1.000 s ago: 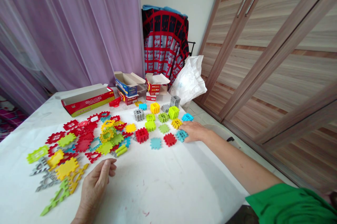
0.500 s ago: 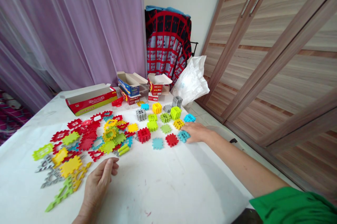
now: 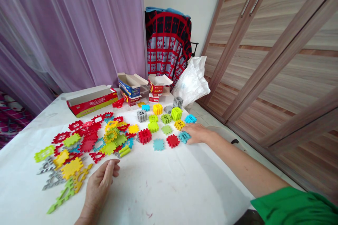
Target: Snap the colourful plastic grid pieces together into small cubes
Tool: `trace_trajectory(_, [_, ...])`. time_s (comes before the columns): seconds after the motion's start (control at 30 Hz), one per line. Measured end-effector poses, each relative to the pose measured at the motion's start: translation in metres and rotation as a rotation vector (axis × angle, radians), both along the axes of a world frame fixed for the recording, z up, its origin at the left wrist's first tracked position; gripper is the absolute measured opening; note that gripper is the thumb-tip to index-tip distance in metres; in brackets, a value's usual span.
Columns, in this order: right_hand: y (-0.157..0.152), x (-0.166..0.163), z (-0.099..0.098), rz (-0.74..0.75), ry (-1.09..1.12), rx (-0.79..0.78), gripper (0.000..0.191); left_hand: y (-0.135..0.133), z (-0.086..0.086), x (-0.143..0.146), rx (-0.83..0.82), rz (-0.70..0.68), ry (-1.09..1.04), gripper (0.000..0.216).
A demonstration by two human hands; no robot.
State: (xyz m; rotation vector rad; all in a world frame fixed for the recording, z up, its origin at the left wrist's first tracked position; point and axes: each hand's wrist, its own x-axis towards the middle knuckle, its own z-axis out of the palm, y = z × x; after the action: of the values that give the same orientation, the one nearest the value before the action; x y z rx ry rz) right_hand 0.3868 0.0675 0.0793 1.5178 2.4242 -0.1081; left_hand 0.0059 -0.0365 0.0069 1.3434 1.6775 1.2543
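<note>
Currently: right hand [image 3: 198, 133] palm-down on table [image 3: 163, 189], far right side, arm stretched out from a green sleeve [image 3: 293, 207]. Fingers [image 3: 188, 130] laid out nearly flat, not curled round anything. Tips touching right side of teal block [image 3: 182, 137]: contact only, no grip visible.

Teal block sitting on table directly left of those fingertips, at right end of a loose front row: flat blue piece [image 3: 158, 144], red block [image 3: 173, 141], then teal block, red one just beside it. Yellow block [image 3: 179, 124] just behind, near the fingertips but apart. Second blue block [image 3: 190, 118] farther back by table edge.

Left hand [image 3: 101, 184] resting on table at near left, well apart from teal block. Fingers there loosely extended, slightly bent, holding nothing. Nearest to it: yellow flat pieces [image 3: 71, 167] just to its left, lime double tube [image 3: 123, 151] just beyond the fingertips; can't tell whether anything touches.

Wide scatter of flat red, yellow and green pieces [image 3: 87, 138] across left half of table. Cluster of green, grey and yellow blocks [image 3: 165, 117] behind front row. Long red box [image 3: 91, 100] and small open boxes [image 3: 132, 86] at far edge, white bag [image 3: 192, 82] beside them.
</note>
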Motion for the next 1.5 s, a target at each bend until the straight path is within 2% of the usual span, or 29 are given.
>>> trace_trajectory(0.47, [-0.002,-0.002,0.003,0.004,-0.013,0.006,0.043,0.002,-0.001,-0.001,-0.013,-0.003,-0.006,0.068])
trace_trajectory(1.03, [-0.002,-0.003,0.003,-0.002,-0.011,0.017,0.037,0.002,-0.007,-0.003,0.033,-0.006,0.005,0.060])
trace_trajectory(1.17, [-0.001,0.001,0.003,-0.023,0.031,0.019,0.047,0.002,-0.007,-0.004,0.038,-0.008,0.002,0.059])
trace_trajectory(1.3, [0.003,0.010,0.015,-0.032,0.038,0.073,0.047,0.002,-0.010,-0.004,0.035,-0.017,0.012,0.058])
trace_trajectory(1.5, [0.009,0.019,0.058,-0.074,0.038,0.210,0.031,0.004,-0.013,-0.007,0.041,-0.033,0.018,0.059])
